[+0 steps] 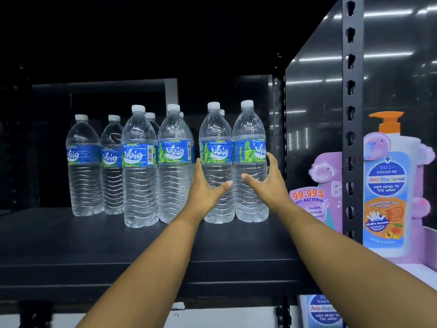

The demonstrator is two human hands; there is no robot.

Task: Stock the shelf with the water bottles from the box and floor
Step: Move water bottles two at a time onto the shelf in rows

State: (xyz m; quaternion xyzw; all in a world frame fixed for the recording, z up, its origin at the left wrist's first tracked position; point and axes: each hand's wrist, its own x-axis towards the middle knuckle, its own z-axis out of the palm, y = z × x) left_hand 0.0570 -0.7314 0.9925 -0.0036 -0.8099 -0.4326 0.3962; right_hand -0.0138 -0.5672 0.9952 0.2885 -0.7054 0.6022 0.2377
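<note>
Left hand: the left hand [205, 188] was spread wide around the lower body of one front-row water bottle [216, 162], fingers on its left flank, thumb across its front; whether it truly gripped or only steadied, I could not tell.
Right hand: the right hand [267, 183] cupped the neighbouring bottle [250, 159] the same way, fingers up its right flank, thumb on the front, wide and loose.
Where the bottles stood: both sat on the dark shelf [118, 242], touching each other between the two hands, at the right end of the front row, near the black upright [351, 129].
Other stock: more bottles [139, 166] stood to the left of the left hand, some behind.
Axis: each bottle's long axis ran vertical, white cap up, label facing the person.
Risk: a push low on thin, soft walls could have tipped the pair backward into the bottles behind.
Risk: a sideways nudge from the left hand could have knocked the next bottle over.
</note>
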